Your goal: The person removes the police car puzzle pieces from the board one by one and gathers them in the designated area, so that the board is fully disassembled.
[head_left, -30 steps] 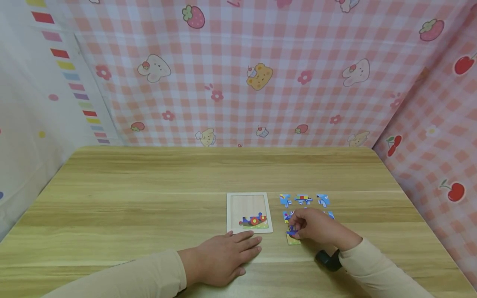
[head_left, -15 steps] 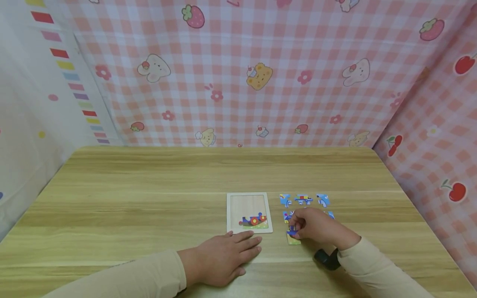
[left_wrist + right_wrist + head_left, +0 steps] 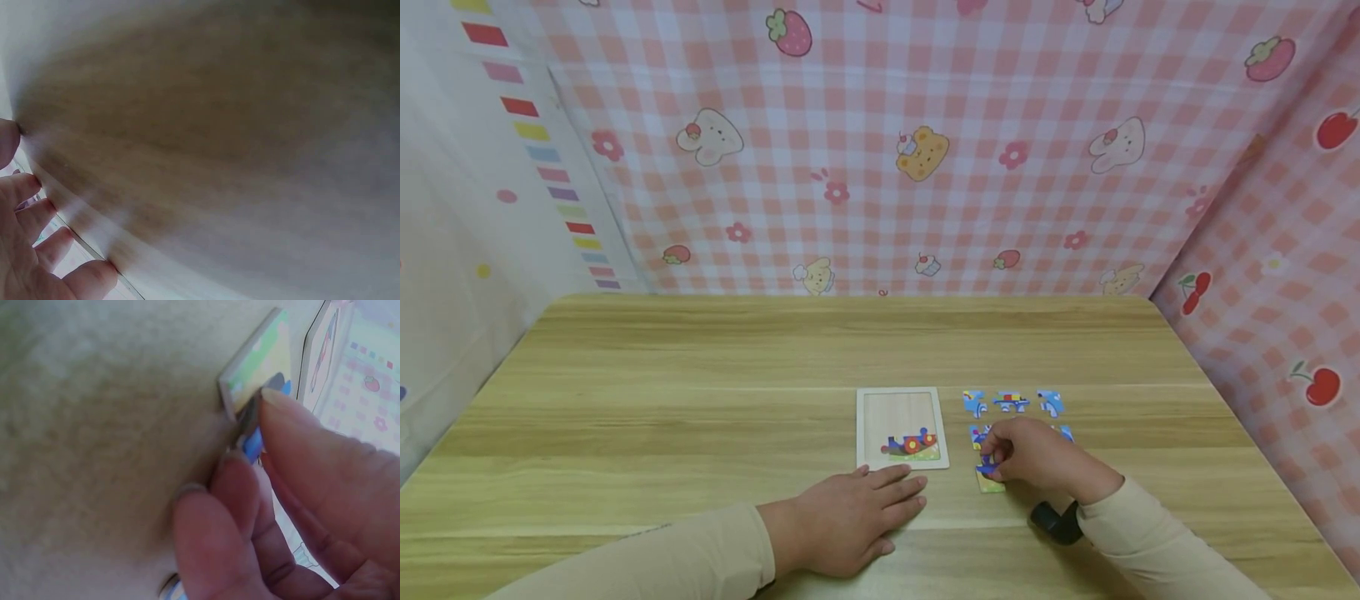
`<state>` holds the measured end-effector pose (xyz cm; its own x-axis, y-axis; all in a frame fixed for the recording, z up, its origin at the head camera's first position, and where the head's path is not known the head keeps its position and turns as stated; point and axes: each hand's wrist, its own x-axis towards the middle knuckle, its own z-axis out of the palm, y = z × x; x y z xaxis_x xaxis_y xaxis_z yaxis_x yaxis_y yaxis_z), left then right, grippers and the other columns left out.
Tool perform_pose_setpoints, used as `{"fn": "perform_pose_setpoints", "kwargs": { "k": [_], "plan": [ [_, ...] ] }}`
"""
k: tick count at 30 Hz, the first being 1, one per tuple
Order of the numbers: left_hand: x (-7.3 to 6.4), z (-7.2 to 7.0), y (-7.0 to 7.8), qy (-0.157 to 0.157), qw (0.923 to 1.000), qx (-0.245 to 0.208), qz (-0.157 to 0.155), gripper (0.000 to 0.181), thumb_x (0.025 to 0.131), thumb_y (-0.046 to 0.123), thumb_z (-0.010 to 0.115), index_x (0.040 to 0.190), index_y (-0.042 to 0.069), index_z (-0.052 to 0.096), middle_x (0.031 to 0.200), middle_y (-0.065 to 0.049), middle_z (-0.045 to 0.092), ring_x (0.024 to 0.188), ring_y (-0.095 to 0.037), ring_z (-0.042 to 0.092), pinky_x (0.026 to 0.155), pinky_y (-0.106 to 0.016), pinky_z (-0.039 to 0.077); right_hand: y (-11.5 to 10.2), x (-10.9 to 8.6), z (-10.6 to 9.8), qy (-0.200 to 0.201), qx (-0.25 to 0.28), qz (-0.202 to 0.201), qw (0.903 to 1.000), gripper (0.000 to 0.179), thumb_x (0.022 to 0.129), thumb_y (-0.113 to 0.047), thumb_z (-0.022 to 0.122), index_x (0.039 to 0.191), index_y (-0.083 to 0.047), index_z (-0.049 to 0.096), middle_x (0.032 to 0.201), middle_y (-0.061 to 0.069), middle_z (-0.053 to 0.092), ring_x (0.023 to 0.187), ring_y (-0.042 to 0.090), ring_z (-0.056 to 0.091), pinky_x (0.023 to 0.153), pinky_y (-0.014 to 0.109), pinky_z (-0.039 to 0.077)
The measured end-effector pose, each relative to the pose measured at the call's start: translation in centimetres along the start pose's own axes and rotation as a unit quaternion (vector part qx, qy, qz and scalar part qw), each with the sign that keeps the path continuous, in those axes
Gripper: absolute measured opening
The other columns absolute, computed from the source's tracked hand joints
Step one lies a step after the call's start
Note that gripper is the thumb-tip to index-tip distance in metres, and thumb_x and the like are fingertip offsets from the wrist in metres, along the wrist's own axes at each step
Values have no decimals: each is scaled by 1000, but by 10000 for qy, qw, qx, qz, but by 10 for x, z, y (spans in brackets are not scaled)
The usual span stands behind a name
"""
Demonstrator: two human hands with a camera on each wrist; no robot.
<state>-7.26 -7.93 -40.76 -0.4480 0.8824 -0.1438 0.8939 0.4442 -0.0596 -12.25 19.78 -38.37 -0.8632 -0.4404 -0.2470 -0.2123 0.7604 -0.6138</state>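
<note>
My right hand (image 3: 1037, 454) pinches a jigsaw piece (image 3: 990, 482) between thumb and fingers, right of the puzzle frame. Green, yellow and blue show on this piece (image 3: 259, 369) in the right wrist view; the fingertips cover part of it. A shallow wooden puzzle frame (image 3: 861, 429) lies near the middle of the table. Inside its lower right part sit joined pieces (image 3: 913, 447) with red wheels and a green strip. My left hand (image 3: 857, 521) lies palm down, fingers spread, its fingertips at the frame's near edge.
Three loose blue pieces form a row behind my right hand: left piece (image 3: 973, 402), middle piece (image 3: 1011, 401), right piece (image 3: 1051, 403). Another row is partly hidden by that hand. A black device (image 3: 1055, 522) sits under the right wrist. Checked cloth (image 3: 880, 167) hangs behind the table (image 3: 700, 367).
The right forearm and black device have shifted very slightly left. Both hands otherwise keep their places, and the pieces in the frame look the same.
</note>
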Motion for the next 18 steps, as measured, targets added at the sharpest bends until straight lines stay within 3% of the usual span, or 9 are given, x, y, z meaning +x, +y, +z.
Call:
{"fn": "perform_pose_setpoints", "kwargs": {
  "k": [9,18],
  "plan": [
    [0,-1,0,-37,10000,-43,0,53,101,40,42,149,19,37,156,2,31,142,-19,30,103,-39,43,0,0,-1,-3,77,-9,10000,17,74,4,75,87,-3,66,75,-2,56,70,12,49,62,27,43],
    [0,0,0,-2,10000,-41,14,53,100,40,43,149,19,38,156,1,32,142,-19,30,102,-39,43,-2,2,-4,170,48,3,9998,13,80,2,72,87,-6,65,76,-2,57,72,13,51,65,28,45]
  ]
}}
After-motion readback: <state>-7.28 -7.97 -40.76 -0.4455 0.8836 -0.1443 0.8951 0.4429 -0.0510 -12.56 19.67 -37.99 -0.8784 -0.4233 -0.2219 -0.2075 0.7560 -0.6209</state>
